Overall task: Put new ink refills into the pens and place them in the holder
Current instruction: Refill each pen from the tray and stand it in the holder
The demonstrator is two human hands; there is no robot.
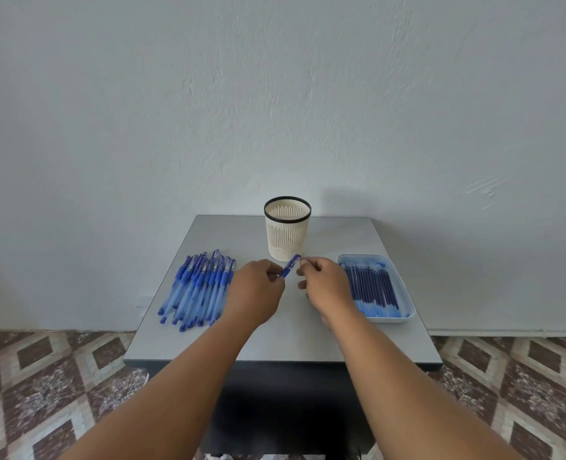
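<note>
Pen (290, 265) held between both hands, long axis slanting up-right toward holder (287, 232) just beyond. Left hand (258, 293) grip pinches lower barrel; right hand (324, 283) pinches upper end, probably cap. Refills (372, 287) right of right grip.

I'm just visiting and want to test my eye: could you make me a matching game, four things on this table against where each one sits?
Things:
1. pile of pens
2. holder
3. tray of refills
4. single pen

Places:
A. at the back of the table, in the middle
B. on the right side of the table
C. held between the left hand and the right hand
D. on the left side of the table

Pairs: 1-D, 2-A, 3-B, 4-C
</note>
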